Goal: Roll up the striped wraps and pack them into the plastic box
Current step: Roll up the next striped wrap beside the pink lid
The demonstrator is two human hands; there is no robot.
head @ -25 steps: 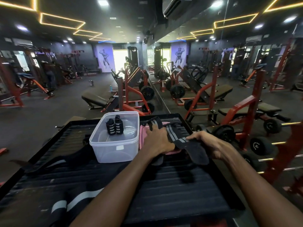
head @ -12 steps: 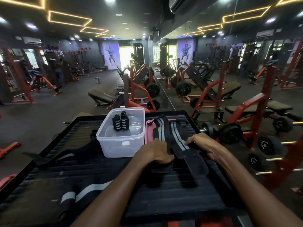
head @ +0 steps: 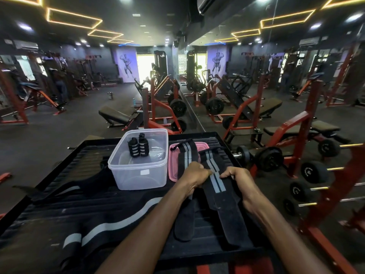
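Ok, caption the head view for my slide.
Both hands hold a flat striped wrap beside the plastic box.

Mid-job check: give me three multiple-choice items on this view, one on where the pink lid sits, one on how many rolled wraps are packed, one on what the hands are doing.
1. Where is the pink lid?
A. On top of the plastic box
B. Flat on the table, right of the plastic box
C. On the floor

2. How many rolled wraps stand in the plastic box?
A. None
B. Two
C. Five

3. What are the hands doing?
A. Both grip flat striped wraps
B. Both hang idle
C. One lifts the box

Answers:
1 B: the lid lies beside the box's right wall, partly under a flat wrap.
2 B: two black rolls with grey stripes stand upright, side by side.
3 A: the left hand and right hand both curl fingers onto the unrolled wraps on the black table.
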